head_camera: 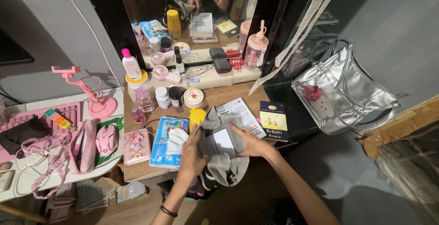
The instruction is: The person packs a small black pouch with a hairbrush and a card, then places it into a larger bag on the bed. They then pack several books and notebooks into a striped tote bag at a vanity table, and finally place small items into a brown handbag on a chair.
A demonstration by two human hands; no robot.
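Observation:
My left hand (191, 154) grips the left side of a grey cloth bag (224, 163) at the wooden table's front edge. My right hand (250, 143) holds the bag's right side, fingers on a flat grey tablet-like thing (221, 142) that sits in the bag's open mouth. A yellow bottle (197, 115) stands just behind the bag, touching the cloth. A blue wipes pack (165, 141) with a white tissue on it lies left of my left hand. A white booklet (241, 115) and a dark blue book (273, 120) lie to the right.
A mirror (192, 14) rises behind a cream shelf (215, 76) crowded with bottles, jars, a small pink fan and a pink drink bottle (255, 48). A pink phone stand (93, 94), pouch and mouse sit on the white desk at left. A silver handbag (345, 92) rests at right.

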